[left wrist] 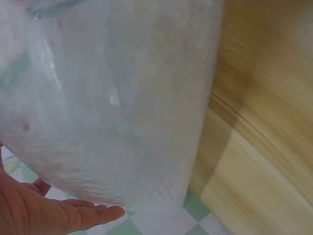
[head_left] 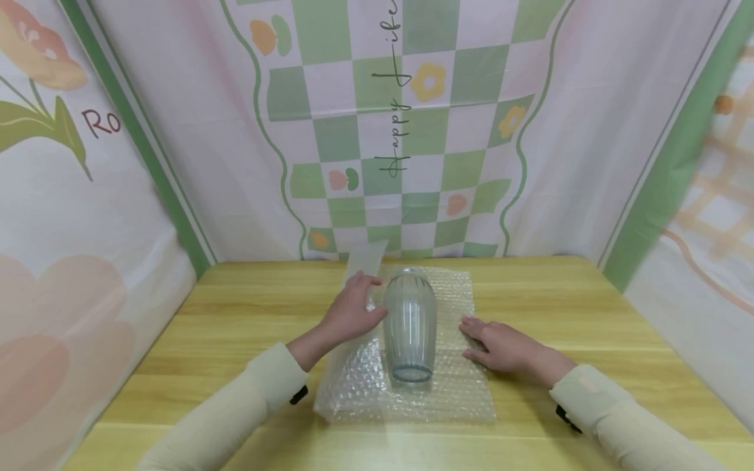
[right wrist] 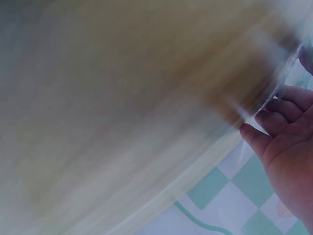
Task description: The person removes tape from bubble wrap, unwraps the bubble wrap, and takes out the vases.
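A ribbed, pale grey-green glass vase (head_left: pixel 410 320) lies on its side on a sheet of bubble wrap (head_left: pixel 456 392), its round base toward me. The sheet's left part is raised beside the vase. My left hand (head_left: pixel 353 309) touches this raised flap, thumb and fingers stretched toward the vase; in the left wrist view the flap (left wrist: pixel 122 112) covers much of the picture and hides some fingers. On the other side, my right hand (head_left: pixel 501 345) rests its fingers on the sheet's right edge. The right wrist view shows these fingers (right wrist: pixel 254 137) against the edge, partly blurred.
The wrap lies on a wood-grain table (head_left: pixel 247 301). A printed cloth (head_left: pixel 436 131) with green checks hangs behind the table's far edge. More patterned cloth stands at the left (head_left: pixel 118 216) and right (head_left: pixel 695 275) sides.
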Tool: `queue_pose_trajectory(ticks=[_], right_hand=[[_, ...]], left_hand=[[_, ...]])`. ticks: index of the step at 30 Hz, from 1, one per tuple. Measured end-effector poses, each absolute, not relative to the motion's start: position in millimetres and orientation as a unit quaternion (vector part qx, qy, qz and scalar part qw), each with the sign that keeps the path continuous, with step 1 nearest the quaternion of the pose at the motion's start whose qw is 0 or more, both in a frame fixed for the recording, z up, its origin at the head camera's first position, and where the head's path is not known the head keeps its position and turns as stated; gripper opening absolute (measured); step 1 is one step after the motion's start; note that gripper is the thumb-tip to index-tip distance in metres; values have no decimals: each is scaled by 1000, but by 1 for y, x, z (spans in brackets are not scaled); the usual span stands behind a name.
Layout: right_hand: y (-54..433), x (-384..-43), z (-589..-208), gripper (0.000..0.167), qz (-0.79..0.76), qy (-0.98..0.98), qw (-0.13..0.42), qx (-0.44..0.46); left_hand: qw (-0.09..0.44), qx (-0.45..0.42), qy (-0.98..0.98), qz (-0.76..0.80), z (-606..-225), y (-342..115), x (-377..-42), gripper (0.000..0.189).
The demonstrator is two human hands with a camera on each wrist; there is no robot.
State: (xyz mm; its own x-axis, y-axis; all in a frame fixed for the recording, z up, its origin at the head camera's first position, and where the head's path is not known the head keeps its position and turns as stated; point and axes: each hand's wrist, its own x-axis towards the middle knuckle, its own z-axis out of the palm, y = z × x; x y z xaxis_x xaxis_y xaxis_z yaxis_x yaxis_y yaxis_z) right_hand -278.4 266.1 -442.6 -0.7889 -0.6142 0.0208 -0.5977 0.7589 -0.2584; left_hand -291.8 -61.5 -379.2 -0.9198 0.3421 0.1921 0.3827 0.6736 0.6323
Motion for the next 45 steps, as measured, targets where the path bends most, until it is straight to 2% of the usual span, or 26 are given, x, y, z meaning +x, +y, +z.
queue_pose_trajectory(ticks=[9, 19, 29, 45], right_hand=[[266, -278, -442, 59, -128, 937, 36, -322], [266, -278, -444, 59, -113, 937, 33, -329], [267, -274, -444, 59, -68, 936, 9, -346], [267, -273, -447, 58, -36, 931, -9, -363]], left_hand=[[48, -184, -913, -360, -382, -83, -298, 52], [51, -144, -918, -366, -388, -108, -302, 59], [55, -111, -915, -384, -394, -131, -304, 58], [19, -74, -917, -391, -399, -166, -308, 57]])
